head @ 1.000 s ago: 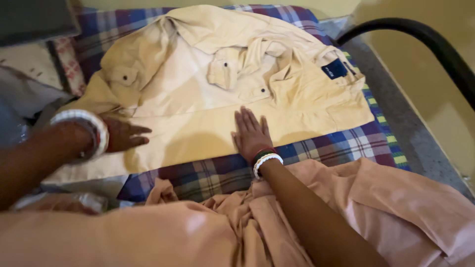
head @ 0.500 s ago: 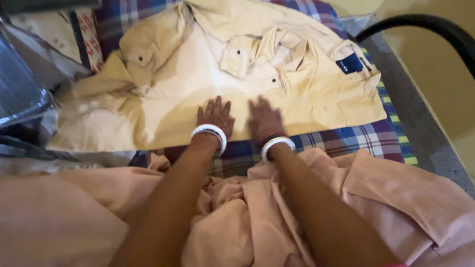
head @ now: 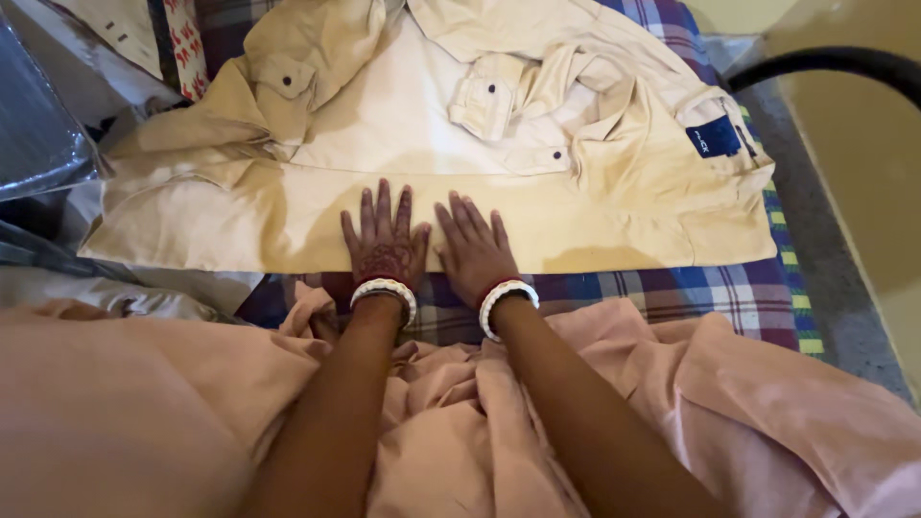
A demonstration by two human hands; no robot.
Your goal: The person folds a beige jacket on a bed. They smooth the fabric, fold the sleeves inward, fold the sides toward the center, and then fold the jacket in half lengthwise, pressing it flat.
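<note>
Spread widest across the view, a checked bedcover [head: 691, 288] in blue, purple and white, with a cream garment [head: 403, 221] lying on top and covering most of the middle. Looks like light cotton trousers, folded roughly in half, buttoned pockets and a dark blue patch [head: 713, 139] up near the far edge. Soft and limp by the look of the creases, light, not slippery, nothing fragile; likely to sag and bunch if lifted from the centre, so best taken by the near folded edge or the corners. In front, loose pink cloth [head: 767, 403] bunched over the lap. To the left, a grey plastic-wrapped bundle [head: 38, 115], hard to identify at this angle. At top right, a curved black rail [head: 825, 62] beside a grey floor. Smallest, the hands: left hand [head: 385, 240] and right hand [head: 475, 251] side by side, almost touching, palms down, fingers spread flat, pressing the near edge of the garment, gripping nothing. White bangles [head: 384, 291] at both wrists.
</note>
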